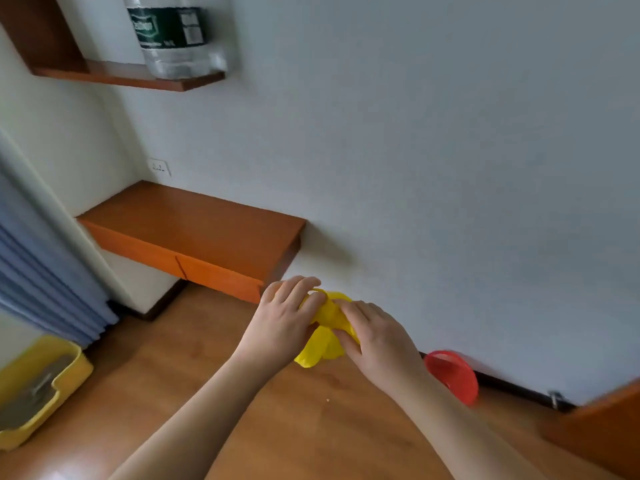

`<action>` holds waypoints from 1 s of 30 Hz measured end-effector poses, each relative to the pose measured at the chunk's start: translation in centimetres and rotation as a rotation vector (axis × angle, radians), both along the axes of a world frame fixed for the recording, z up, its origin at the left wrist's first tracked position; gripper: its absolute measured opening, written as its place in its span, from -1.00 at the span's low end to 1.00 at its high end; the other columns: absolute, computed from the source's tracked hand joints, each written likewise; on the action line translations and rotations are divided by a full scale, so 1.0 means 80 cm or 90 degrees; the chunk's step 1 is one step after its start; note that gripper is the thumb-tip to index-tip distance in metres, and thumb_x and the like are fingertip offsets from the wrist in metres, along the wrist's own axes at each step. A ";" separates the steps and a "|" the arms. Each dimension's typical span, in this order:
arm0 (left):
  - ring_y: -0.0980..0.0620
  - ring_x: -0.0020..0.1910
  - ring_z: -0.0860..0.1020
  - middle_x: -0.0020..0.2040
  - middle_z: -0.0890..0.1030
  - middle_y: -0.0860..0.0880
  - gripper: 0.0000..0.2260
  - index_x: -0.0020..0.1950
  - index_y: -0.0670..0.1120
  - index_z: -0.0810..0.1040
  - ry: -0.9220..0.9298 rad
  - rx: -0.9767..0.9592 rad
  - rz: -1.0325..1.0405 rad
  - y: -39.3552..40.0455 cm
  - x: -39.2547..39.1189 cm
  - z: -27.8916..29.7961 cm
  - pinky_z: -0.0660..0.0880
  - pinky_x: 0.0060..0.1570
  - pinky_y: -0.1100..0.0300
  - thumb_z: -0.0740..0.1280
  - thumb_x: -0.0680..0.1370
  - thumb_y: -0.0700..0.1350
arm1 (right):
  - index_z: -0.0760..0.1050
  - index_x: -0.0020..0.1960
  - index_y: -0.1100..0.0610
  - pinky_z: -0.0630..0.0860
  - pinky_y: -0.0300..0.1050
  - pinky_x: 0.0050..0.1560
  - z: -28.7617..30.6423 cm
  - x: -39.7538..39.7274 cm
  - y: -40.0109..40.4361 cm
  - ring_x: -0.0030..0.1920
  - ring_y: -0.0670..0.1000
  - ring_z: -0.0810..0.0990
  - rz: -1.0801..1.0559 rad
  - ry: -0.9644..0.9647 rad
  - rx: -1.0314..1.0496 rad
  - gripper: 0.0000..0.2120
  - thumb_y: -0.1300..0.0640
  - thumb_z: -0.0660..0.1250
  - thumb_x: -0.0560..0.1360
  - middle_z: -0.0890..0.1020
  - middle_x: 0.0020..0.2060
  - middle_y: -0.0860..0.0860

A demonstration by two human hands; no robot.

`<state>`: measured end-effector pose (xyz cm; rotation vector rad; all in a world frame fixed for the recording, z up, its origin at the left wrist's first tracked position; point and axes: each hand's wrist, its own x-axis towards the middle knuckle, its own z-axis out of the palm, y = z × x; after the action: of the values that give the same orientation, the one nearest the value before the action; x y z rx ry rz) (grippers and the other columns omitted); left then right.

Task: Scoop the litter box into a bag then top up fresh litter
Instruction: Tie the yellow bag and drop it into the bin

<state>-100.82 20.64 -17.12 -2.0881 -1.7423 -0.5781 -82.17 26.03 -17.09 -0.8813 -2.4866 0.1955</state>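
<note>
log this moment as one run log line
stage: bag prep | both hands grip yellow bag | litter box floor left, untouched

we see a pale wall (433,150), a wooden floor (214,358), an orange-brown ledge (194,233) at ten o'clock, a higher shelf (114,76) at eleven, blue curtains (41,271) at nine.

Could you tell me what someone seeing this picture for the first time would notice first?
Most likely the crumpled yellow bag at centre frame, held in the air between the left hand and the right hand, both gripping it. Next, the yellow litter box with grey litter, on the wooden floor at the lower left, and a red round object against the wall at the right. A big clear bottle stands on the upper shelf.
</note>
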 end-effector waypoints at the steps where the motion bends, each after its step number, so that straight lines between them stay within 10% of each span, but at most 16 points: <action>1: -0.12 0.23 0.48 0.25 0.53 -0.06 -0.76 0.14 -0.05 0.49 -0.003 -0.012 -0.020 0.011 0.021 -0.003 0.51 0.12 -0.08 0.24 0.50 -0.05 | 0.45 0.26 0.08 0.56 -0.09 -0.17 -0.003 0.022 0.004 -0.09 0.04 0.59 -0.020 -0.003 0.005 -0.61 -0.09 0.17 0.52 0.62 -0.03 -0.01; 23: -0.09 0.15 0.54 0.15 0.57 -0.10 -0.71 0.19 -0.08 0.41 -0.188 -0.014 -0.304 0.265 0.268 -0.084 0.45 0.13 0.04 0.32 0.55 0.03 | 0.56 0.13 0.16 0.57 -0.06 -0.20 -0.091 0.318 0.162 -0.16 0.08 0.62 -0.371 -0.127 -0.027 -0.65 0.01 0.17 0.48 0.65 -0.10 0.04; 30: -0.09 0.27 0.51 0.25 0.58 -0.07 -0.62 0.30 -0.11 0.54 -0.068 -0.045 -0.361 0.343 0.326 -0.094 0.36 0.29 0.00 0.25 0.57 0.06 | 0.51 0.20 0.20 0.60 -0.06 -0.13 -0.091 0.356 0.226 -0.05 0.07 0.61 -0.407 -0.107 -0.050 -0.71 0.14 0.35 0.50 0.62 0.00 0.07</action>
<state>-74.71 48.09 -24.62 -2.6559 -1.2155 -0.7990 -53.65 44.10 -24.38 -1.7265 -2.2126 -0.0024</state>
